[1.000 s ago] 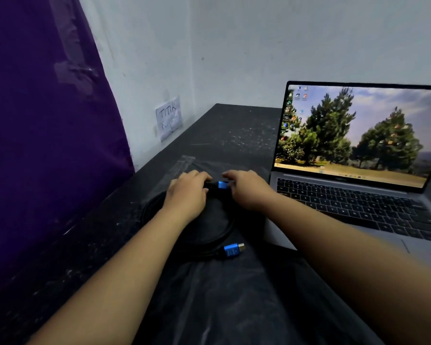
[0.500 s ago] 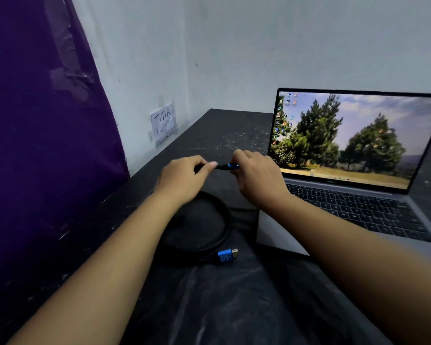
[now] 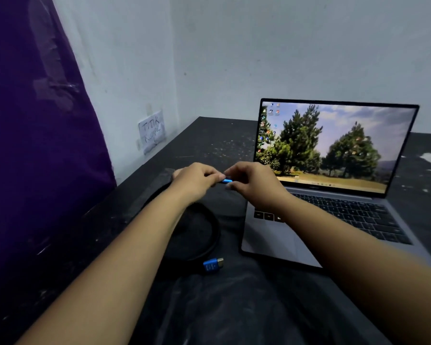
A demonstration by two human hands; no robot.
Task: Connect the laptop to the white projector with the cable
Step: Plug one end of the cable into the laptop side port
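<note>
Two pale, matte walls (image 3: 284, 46) met in a corner behind a dark tabletop (image 3: 222, 135) whose black surface was speckled with pale flecks and scratches. A sheet of purple cloth (image 3: 35, 120) hung down the left side, smooth with a faint sheen. Nearer the viewer, a crinkled, glossy film of clear plastic sheeting (image 3: 234, 307) lay over the table.

On the right stood the open laptop (image 3: 329, 195), a thin grey slab with a dark keyboard and a bright screen showing trees under a cloudy sky. Its front left corner sat close to the cable (image 3: 209, 240), a thick black cord wound in a round coil flat on the table, just left of the laptop.

Both bare forearms reached forward over the coil. The left hand (image 3: 197, 181) was closed, fingertips pinched on the cable's raised end, and the right hand (image 3: 254, 185) was curled with its fingertips pinched on the same piece from the other side. Between them showed the held plug (image 3: 227, 180), a small blue, shiny block lifted above the table.

The other plug (image 3: 213, 265), a flat blue rectangle with a metal tip, lay on the table at the coil's near edge, touching neither hand.

A small crumpled paper note (image 3: 152, 131) with handwritten letters was stuck low on the left wall.
</note>
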